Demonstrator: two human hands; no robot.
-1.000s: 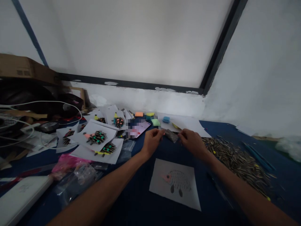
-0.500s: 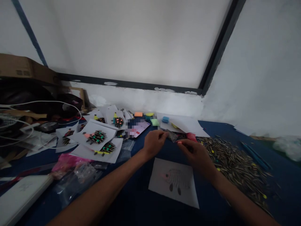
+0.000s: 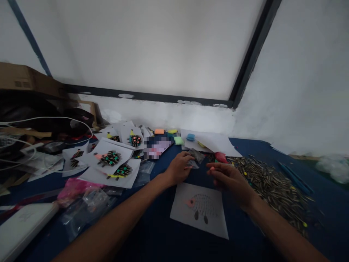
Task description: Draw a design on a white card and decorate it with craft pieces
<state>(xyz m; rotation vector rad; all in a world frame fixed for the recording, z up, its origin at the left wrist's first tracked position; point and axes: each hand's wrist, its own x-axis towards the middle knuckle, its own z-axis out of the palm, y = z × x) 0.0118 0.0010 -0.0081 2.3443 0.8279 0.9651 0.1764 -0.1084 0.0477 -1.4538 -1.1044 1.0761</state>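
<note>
Right hand: we pinch pink bit | left hand: by bag, hold unclear | maybe shaping; next needs gentle squeezing

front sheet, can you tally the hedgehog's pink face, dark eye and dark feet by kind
Pink face: 1
Dark eye: 1
Dark feet: 2
Total: 4

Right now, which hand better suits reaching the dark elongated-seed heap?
Likely the right hand: nearer the seed heap, though holding a small pink blob. Left hand: farther, beside crumpled grey plastic.
</note>
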